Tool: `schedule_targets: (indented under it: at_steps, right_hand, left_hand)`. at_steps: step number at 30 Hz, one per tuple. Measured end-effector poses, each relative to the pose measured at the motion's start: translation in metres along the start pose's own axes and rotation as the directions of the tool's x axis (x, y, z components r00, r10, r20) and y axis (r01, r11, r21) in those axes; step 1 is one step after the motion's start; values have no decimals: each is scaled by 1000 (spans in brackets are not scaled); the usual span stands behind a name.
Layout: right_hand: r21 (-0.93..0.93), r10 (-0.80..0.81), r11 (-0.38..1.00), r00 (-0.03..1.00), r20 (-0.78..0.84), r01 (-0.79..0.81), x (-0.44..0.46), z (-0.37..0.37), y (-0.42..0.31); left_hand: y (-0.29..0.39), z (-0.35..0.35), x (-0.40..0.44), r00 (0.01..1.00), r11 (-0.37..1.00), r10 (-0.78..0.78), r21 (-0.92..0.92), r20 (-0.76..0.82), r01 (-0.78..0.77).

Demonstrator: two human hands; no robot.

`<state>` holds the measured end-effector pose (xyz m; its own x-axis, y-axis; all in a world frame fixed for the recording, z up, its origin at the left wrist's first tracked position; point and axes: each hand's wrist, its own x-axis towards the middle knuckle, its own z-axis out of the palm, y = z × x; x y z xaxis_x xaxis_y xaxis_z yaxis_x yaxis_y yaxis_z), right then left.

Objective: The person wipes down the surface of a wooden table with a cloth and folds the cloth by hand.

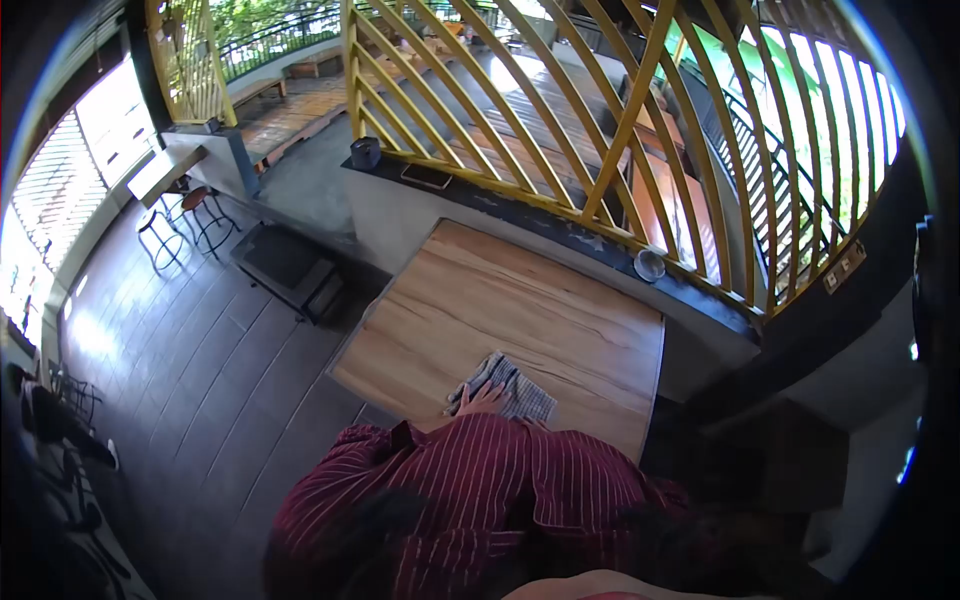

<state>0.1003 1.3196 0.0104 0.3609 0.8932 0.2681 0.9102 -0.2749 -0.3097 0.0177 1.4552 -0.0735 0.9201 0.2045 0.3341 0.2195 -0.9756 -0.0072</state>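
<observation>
A checked grey-and-white cloth lies rumpled near the close edge of the wood-grain table. My left hand rests flat on the cloth's left part, its fingers spread and pointing away from me. Of my right hand just a sliver of skin shows at the cloth's near edge. The striped maroon shirt hides the rest of it, so its fingers cannot be made out.
Behind the table runs a low wall with a dark ledge, holding a glass ashtray-like dish, a dark container and a phone-like flat object. Yellow slats rise above it. A black bench and stools stand left.
</observation>
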Motion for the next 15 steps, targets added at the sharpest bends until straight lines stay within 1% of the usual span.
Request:
schedule_targets:
  at_steps: [1,2,3,4,5,6,8,9,10,11,12,13,14,15]
  right_hand:
    - [-46,-24,999,1000,-12,24,-2,0,1]
    - [-93,-56,994,998,-26,53,4,-8,-3]
    - [-142,-95,986,995,-41,88,3,-3,4]
    - [-191,-144,973,988,-58,130,-1,1,10]
    - [-237,-198,955,978,-72,176,-13,7,16]
    - [-277,-258,934,963,-80,227,-127,3,133]
    - [-349,-379,879,920,-100,324,-86,8,138]
    - [-381,-437,848,892,-112,368,-65,14,138]
    - [-411,-492,815,862,-121,408,-47,20,136]
    - [-437,-543,782,831,-124,445,-34,27,134]
    - [-409,-584,766,803,-119,496,-25,31,129]
    - [-407,-675,666,737,30,626,-17,28,115]
    - [-389,-750,546,640,168,742,-7,29,98]
    - [-359,-792,507,588,164,784,0,34,80]
  left_hand:
    - [-6,-9,0,982,992,51,-119,180,-29]
    - [-12,-17,-1,978,870,25,-486,207,80]
    - [-13,-33,-7,980,878,-5,-468,200,100]
    - [-13,-51,-15,960,885,-153,-401,233,238]
    - [-17,-62,-25,917,864,-307,-329,255,381]
    - [-23,-64,-46,902,854,-359,-306,240,421]
    - [-35,-72,-87,919,819,-384,-429,86,382]
    - [-37,-89,-96,897,810,-436,-403,70,425]
    - [-32,-105,-109,851,813,-469,-261,234,520]
    - [-24,-119,-121,763,798,-510,-113,397,592]
    - [-21,-122,-132,729,764,-562,-92,391,638]
    - [-17,-124,-143,714,744,-587,-93,382,662]
    - [-15,-127,-155,698,723,-615,-91,367,685]
    - [-8,-133,-164,653,678,-669,-69,356,732]
